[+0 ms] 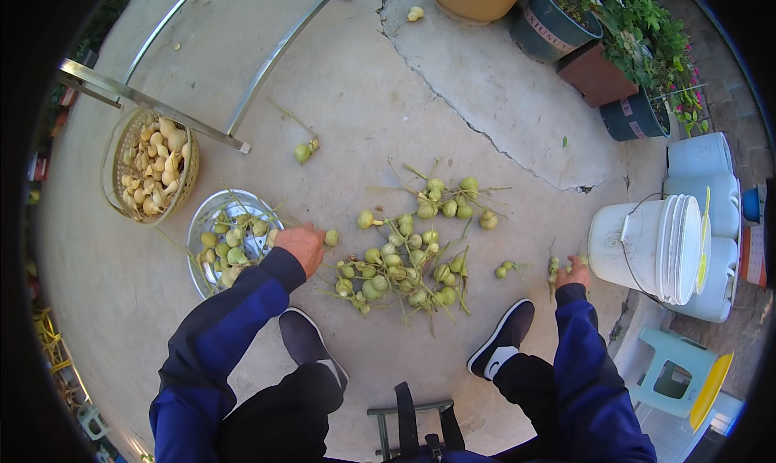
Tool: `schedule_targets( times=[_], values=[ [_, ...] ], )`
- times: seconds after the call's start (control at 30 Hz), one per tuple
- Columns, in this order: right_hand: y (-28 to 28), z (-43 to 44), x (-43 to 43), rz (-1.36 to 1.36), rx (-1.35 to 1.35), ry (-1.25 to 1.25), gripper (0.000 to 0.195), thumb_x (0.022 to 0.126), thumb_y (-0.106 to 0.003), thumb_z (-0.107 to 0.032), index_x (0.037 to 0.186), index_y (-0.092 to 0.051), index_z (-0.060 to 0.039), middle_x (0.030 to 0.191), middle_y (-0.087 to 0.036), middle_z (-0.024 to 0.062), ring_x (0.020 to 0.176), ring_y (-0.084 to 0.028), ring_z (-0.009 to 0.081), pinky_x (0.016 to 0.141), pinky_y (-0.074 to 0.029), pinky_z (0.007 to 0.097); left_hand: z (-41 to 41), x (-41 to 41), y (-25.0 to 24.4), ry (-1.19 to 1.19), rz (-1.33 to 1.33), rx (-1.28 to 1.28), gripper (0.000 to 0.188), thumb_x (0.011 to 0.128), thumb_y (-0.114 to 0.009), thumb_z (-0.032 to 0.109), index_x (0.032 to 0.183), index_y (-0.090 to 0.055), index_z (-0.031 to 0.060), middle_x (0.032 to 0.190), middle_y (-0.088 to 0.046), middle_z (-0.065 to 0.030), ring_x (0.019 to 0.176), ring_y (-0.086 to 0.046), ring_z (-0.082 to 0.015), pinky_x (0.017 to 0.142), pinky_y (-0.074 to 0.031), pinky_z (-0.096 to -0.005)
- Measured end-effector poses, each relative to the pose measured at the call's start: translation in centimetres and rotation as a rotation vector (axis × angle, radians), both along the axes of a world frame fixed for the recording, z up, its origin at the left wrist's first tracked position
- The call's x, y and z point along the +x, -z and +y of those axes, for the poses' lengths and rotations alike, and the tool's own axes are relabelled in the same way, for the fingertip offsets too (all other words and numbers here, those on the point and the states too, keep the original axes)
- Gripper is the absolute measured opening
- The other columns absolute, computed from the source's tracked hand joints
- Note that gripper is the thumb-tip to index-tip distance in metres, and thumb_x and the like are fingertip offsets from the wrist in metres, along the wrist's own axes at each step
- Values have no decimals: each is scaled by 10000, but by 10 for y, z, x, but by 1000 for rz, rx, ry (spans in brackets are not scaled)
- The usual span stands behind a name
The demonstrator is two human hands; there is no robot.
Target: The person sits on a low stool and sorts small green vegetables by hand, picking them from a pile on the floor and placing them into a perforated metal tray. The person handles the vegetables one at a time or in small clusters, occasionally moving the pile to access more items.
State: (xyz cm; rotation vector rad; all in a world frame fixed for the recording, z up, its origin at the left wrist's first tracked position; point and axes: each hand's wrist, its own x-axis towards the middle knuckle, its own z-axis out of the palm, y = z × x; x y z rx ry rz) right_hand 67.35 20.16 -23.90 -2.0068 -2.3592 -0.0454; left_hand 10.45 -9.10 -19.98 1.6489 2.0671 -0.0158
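Note:
My left hand (pixel 301 244) is beside the right rim of a perforated metal basin (pixel 194 254), with a small green gourd (pixel 331 238) at its fingertips; whether the fingers grip it is unclear. Small gourds with stems (pixel 235 255) lie in the basin. Between my feet and beyond them spreads a pile of green gourds on dry stems (pixel 391 260) on the concrete. Far to the right, my right hand (pixel 573 273) reaches down at a few small green gourds on a stem (pixel 553 267), beside a white plastic bucket; its grip is partly hidden.
A woven basket (pixel 193 169) of pale dried gourds stands at the left, near a metal frame (pixel 267 69). The white bucket (pixel 624 244), plastic jugs (pixel 703 190) and a pale stool (pixel 676 366) line the right. Potted plants (pixel 558 20) stand at upper right. A crack (pixel 448 102) crosses the concrete.

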Motion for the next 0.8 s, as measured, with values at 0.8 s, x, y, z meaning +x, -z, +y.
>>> schedule_targets(
  times=[0.8],
  values=[
    [-77,-147,-283,409,-397,-822,108,813,-619,-157,827,-612,-50,712,-578,135,657,-595,348,552,-471,430,-30,27,31,99,-273,-117,431,789,-649,188,1201,-584,81,1049,-590,-161,937,-617,-365,772,-514,-472]
  ],
)
